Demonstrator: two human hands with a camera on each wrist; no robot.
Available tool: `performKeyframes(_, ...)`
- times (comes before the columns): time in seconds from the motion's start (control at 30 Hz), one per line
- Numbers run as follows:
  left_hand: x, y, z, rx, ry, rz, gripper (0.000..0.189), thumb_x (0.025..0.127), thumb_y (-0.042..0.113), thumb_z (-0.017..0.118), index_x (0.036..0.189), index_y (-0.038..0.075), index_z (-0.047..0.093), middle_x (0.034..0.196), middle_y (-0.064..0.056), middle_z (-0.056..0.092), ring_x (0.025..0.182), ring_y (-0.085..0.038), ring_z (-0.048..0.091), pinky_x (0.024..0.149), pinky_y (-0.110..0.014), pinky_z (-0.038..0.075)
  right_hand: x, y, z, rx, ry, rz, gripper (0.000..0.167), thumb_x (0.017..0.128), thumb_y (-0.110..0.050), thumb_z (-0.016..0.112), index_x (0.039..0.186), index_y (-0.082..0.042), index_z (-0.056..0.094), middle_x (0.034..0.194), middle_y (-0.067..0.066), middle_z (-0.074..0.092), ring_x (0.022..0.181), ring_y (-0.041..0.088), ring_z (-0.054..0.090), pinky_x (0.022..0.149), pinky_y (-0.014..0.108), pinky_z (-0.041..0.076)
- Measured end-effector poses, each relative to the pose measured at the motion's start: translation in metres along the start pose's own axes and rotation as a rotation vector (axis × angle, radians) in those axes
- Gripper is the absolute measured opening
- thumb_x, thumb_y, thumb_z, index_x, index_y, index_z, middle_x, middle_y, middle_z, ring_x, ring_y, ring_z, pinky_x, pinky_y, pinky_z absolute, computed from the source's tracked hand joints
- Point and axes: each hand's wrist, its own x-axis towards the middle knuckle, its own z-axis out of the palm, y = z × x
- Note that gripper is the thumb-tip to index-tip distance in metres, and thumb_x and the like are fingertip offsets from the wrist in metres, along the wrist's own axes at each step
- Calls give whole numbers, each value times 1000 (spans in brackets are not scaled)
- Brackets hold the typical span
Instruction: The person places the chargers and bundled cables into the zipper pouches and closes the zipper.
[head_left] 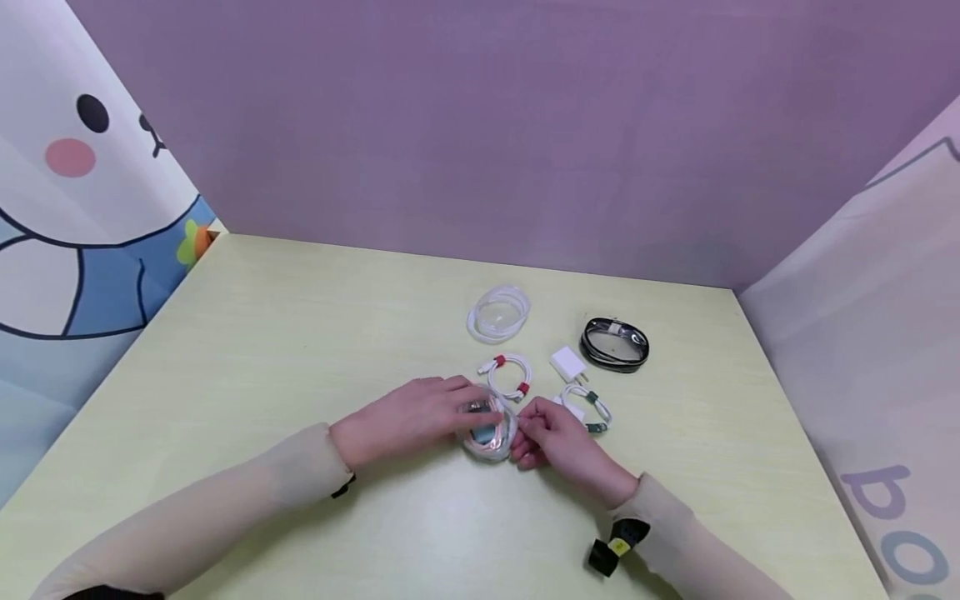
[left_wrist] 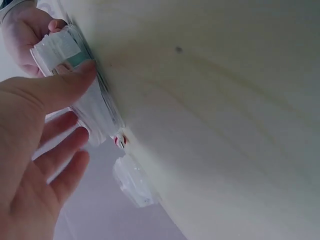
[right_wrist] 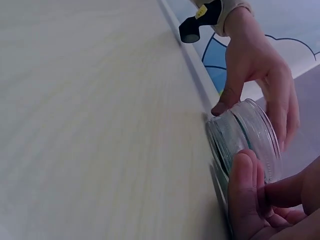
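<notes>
A clear, round plastic case [head_left: 489, 448] with a blue-green patch inside lies on the table between both hands. My left hand [head_left: 420, 417] holds it from the left, with the thumb [left_wrist: 65, 87] along one side and the other fingers around the far side. At its right edge, my right hand [head_left: 566, 446] pinches the rim between thumb and fingertips [right_wrist: 243, 167]; what exactly they pinch is partly hidden. Just beyond the case lies a coiled white cable [head_left: 517, 361] with red ties. Beside the right hand is another white cable [head_left: 606, 410] with green ties.
Farther back sit a translucent white coil [head_left: 480, 327] and a coiled black cable [head_left: 637, 360]. A white charger plug [head_left: 567, 363] lies between the cables; a second white block [head_left: 573, 410] is partly covered. Purple fabric [head_left: 480, 133] hangs behind the pale table [head_left: 300, 317].
</notes>
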Motion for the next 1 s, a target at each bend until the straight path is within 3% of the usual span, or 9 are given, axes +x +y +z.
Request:
performKeyframes(0.13,3,-2,3,-47,-41,47,59,89,16,76,142,31,56,151,0,47,139,-23,42,90,-33,53,2,0,-2,-31,-10,-13,11,105,-2,42,103,5,50,89,16,65,75,22,67,67,36,60)
performKeyframes(0.27,3,-1,3,-50,-59,34,57,90,18,75,142,33,56,150,3,48,140,-19,41,74,-28,54,0,0,-3,-58,-19,-16,11,105,-1,41,101,5,51,88,15,66,76,22,67,67,35,59)
performKeyframes(0.37,4,0,1,-25,-54,22,55,91,16,73,141,34,57,148,4,50,137,-17,44,60,-26,49,-2,0,-4,-95,-16,-21,12,104,1,42,99,4,52,87,15,67,75,23,67,66,35,59)
performKeyframes(0.53,7,1,-3,41,-33,17,53,91,12,71,138,34,59,144,4,54,131,-15,51,52,-24,46,-9,-1,-5,-167,-18,-22,12,103,3,46,96,4,55,85,13,69,74,24,69,64,35,59)
performKeyframes(0.7,7,1,-3,47,-37,3,52,92,11,69,139,33,59,144,5,54,130,-15,52,51,-25,47,-18,-4,-1,-165,-58,-7,9,102,1,49,96,3,56,85,12,70,74,24,69,65,34,59)
performKeyframes(1.0,7,5,2,41,-14,-24,50,93,12,69,137,32,60,141,5,57,128,-14,53,61,-28,55,-24,2,9,-78,-142,17,10,102,2,48,96,6,56,85,15,71,74,23,70,65,33,59)
